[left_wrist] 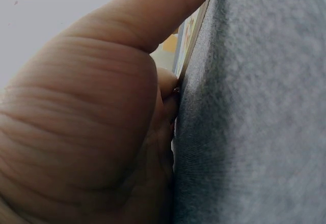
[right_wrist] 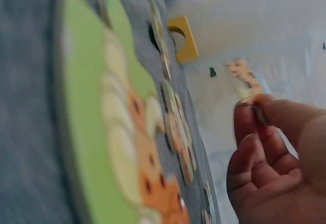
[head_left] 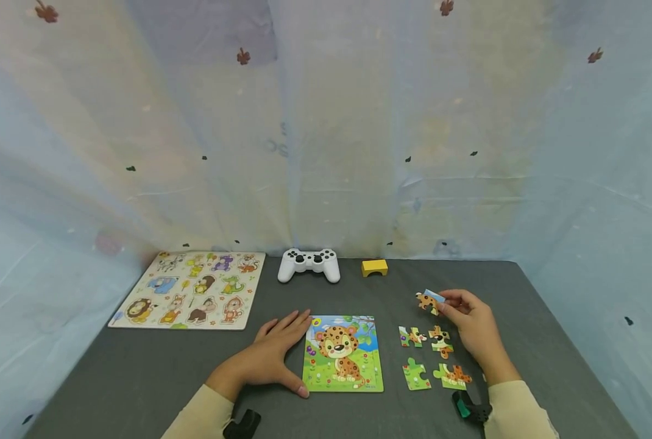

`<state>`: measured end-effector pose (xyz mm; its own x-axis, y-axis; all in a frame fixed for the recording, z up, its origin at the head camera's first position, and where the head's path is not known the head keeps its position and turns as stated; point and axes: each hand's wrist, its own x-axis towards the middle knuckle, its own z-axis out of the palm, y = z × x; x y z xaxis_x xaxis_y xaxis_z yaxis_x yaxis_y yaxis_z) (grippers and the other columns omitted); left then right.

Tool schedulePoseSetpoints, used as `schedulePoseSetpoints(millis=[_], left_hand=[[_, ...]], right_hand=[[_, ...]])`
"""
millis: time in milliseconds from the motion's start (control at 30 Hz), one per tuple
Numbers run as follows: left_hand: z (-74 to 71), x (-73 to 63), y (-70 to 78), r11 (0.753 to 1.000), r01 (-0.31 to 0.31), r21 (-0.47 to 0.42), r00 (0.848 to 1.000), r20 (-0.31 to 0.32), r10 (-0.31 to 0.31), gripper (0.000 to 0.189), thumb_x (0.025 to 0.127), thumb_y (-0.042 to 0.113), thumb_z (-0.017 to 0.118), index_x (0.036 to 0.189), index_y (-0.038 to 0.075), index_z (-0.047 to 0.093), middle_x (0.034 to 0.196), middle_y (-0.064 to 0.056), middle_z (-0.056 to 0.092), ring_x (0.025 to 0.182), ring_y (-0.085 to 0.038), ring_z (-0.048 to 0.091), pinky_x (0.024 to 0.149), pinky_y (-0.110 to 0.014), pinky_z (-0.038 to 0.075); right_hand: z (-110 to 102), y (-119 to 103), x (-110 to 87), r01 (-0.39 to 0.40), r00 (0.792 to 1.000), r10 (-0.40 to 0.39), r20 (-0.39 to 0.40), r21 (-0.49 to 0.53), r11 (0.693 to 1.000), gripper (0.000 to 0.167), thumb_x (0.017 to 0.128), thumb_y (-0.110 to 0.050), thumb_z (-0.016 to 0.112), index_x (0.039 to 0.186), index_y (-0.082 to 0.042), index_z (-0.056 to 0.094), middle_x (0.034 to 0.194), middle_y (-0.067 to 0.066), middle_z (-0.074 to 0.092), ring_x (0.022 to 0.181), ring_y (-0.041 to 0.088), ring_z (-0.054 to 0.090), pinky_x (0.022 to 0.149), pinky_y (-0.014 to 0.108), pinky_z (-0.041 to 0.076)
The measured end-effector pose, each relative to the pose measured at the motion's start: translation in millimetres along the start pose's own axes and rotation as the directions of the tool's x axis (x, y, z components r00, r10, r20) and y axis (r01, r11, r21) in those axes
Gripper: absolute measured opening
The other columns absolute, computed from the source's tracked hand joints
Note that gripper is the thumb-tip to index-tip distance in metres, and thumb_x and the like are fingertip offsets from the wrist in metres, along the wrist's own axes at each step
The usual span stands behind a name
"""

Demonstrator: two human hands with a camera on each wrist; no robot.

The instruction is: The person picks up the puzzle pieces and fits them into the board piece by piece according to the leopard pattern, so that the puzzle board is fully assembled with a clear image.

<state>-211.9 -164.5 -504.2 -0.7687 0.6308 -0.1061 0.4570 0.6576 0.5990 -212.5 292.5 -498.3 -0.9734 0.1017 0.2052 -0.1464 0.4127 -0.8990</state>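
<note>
A square leopard-cub puzzle board point(head_left: 341, 366) lies in front of me. My left hand point(head_left: 273, 356) rests flat beside its left edge, fingers extended and thumb at the lower left corner; in the left wrist view the palm point(left_wrist: 91, 117) covers most of the board. Raised off the table, my right hand point(head_left: 475, 329) pinches a spotted puzzle piece point(head_left: 427, 303) with a light-blue part between thumb and forefinger. Below that piece lie several loose ones: a green piece point(head_left: 416, 375), a green-and-orange piece point(head_left: 453, 377), a spotted piece point(head_left: 440, 342) and a small piece point(head_left: 411, 336).
An animal picture board point(head_left: 189, 289) lies at the back left. Along the back edge sit a white game controller point(head_left: 308, 264) and a yellow arched block point(head_left: 375, 267). The grey table point(head_left: 194, 378) meets a pale patterned curtain point(head_left: 337, 134) behind.
</note>
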Motion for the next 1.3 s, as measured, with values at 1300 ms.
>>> schedulePoseSetpoints(millis=[1300], left_hand=[[-0.4,-0.2,1.1,1.0,0.004,-0.001,1.0,-0.002,-0.004,0.138,0.071,0.072,0.093,0.176,0.016,0.024,0.181,0.0,0.012,0.166,-0.029,0.004,0.124,-0.066,0.0]], right_hand=[[138.3,-67.6,-20.3,-0.094,0.925,0.034,0.379,0.141,0.986,0.026,0.11,-0.004,0.064,0.133,0.004,0.074,0.098,0.011,0.074,0.082,0.028,0.073,0.072,0.037,0.062]])
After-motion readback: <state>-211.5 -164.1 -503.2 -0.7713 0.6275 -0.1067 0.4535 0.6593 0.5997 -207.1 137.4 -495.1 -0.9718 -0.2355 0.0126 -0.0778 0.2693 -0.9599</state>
